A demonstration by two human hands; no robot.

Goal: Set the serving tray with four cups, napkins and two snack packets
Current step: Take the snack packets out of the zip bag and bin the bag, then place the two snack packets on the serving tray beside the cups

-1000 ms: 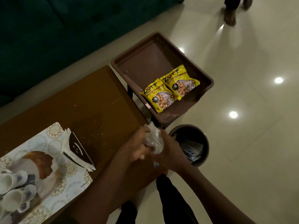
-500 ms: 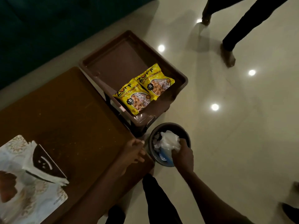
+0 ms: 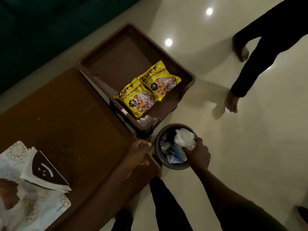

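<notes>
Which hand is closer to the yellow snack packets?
The left hand, resting on the table corner just below the snack packets. The right hand is farther, gripping crumpled plastic over the bin.

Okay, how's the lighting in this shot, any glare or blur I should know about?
Head view: dim overall; ceiling lights glare as bright spots on the glossy cream tiled floor; the dark teal sofa is nearly black; the two yellow snack packets read sharply; the passer-by's bare feet look slightly blurred; wide-angle bending shows at the edges.

bare forearms without sleeves, left hand [image 3: 140,153], right hand [image 3: 198,155], dark trousers [image 3: 166,202] below
</notes>
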